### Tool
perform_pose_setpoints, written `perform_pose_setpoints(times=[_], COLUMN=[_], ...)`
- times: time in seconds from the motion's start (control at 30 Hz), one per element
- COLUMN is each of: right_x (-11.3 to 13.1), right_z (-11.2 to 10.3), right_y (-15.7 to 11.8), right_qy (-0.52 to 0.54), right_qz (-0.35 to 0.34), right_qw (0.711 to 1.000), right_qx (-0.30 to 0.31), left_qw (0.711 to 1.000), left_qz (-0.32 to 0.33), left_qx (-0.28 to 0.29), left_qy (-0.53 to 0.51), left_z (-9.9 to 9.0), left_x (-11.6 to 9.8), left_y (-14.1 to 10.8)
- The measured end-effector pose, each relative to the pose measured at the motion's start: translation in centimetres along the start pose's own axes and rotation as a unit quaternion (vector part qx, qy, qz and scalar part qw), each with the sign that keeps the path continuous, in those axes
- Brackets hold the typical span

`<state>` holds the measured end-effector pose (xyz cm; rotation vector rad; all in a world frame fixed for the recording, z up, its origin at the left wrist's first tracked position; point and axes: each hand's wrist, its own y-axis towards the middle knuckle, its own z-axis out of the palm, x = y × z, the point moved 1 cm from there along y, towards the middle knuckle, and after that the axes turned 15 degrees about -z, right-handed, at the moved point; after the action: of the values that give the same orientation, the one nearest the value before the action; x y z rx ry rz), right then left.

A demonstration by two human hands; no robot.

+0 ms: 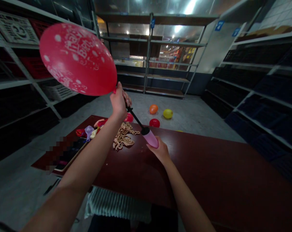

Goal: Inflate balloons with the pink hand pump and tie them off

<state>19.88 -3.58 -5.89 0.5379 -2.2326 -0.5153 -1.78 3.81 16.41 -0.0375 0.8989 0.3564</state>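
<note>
A large red balloon [78, 59] with white birthday print is swollen with air at the upper left. My left hand [120, 101] is closed around its neck and the black nozzle end of a balloon pump [151, 138]. The pump slants down to the right, its black rod drawn out from the pink barrel. My right hand [160, 149] wraps round the lower end of that barrel, above the table. Below my left hand lie a tangled beige cord [123, 137] and several limp balloons [89, 132], partly hidden by my left forearm.
The dark red table [196, 164] spans the front, with a tablet-like device [70, 153] at its left. Beyond it, an orange balloon [153, 109], a yellow balloon [167, 113] and red ones lie on the floor. Metal shelves [148, 48] stand behind and along both sides.
</note>
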Motion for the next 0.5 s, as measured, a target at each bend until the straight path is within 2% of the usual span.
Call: perform_pose_setpoints(times=[0.13,0.23,0.4,0.5], right_x=[-0.5,-1.0,-1.9,-2.1], right_z=[0.0,0.2,0.7,0.6], right_y=[0.3,0.5,0.7,0.8], right_qy=[0.066,0.105,0.167,0.167], right_qz=[0.040,0.077,0.134,0.140], right_qw=[0.996,0.988,0.972,0.972], right_qx=[-0.050,-0.081,-0.102,-0.090], left_qw=[0.997,0.988,0.961,0.959], left_qz=[-0.039,-0.062,-0.103,-0.108], left_qx=[0.048,0.111,0.189,0.198], left_qy=[0.040,0.092,0.175,0.172], left_z=[5.0,6.8,6.7,6.1], left_x=[2.7,6.3,12.3,13.7], left_y=[0.6,-0.5,-3.9,-4.9])
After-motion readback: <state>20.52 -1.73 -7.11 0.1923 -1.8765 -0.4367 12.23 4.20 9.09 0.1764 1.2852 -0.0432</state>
